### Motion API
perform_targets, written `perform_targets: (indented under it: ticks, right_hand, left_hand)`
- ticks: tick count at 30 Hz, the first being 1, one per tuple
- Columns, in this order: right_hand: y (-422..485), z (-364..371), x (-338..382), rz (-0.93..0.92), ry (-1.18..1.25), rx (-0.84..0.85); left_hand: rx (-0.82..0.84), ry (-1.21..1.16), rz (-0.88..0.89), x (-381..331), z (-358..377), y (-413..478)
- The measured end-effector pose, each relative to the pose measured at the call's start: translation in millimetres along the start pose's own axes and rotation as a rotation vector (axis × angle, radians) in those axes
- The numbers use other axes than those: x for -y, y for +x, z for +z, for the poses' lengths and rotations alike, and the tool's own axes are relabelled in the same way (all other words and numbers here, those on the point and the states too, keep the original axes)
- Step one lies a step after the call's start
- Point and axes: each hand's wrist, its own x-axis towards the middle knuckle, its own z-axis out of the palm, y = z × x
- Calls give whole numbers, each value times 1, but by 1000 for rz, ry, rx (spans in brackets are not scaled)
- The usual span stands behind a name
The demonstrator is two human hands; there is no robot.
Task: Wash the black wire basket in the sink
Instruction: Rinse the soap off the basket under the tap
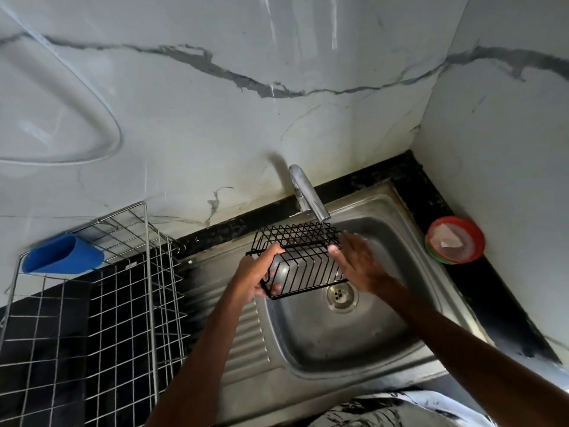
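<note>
Black wire basket (297, 241), perhaps wet, in left hand (258, 274), over steel sink (354, 334)

Tap (309, 195) overhangs sink (338, 343) — near half open.

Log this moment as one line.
left hand: grips black wire basket | right hand: touches basket | place: under tap, over sink

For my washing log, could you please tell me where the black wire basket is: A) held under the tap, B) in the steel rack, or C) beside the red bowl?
A: the left hand grips the basket beneath the tap, over the sink.
</note>
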Motion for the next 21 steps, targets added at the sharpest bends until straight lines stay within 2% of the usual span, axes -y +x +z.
perform_targets:
  ticks: [3, 6, 8, 10, 12, 13, 15, 18, 21]
  right_hand:
    - [34, -3, 36, -13, -2, 62]
    - [35, 3, 84, -254, -109, 98]
    - [13, 12, 104, -387, -39, 99]
    - [-8, 18, 99, -488, 22, 62]
    - [-15, 19, 68, -539, -41, -17]
    - [-13, 18, 47, -506, -68, -75]
    - [-6, 12, 8, -326, -38, -130]
    - [-1, 1, -14, -85, 130, -63]
    - [0, -7, -11, 49, 401, -11]
  left_hand:
    - [4, -10, -1, 0, 4, 1]
    - [19, -79, -17, 1, 2, 5]
    - [66, -117, -30, 4, -1, 6]
    - [101, -154, -67, 9, -3, 6]
    - [101, -200, -124, 17, -5, 7]
    - [101, -218, -157, 21, -5, 7]
    - [121, -249, -217, 25, -2, 5]
    - [148, -324, -273, 32, 5, 7]
    - [189, -419, -325, 39, 6, 11]
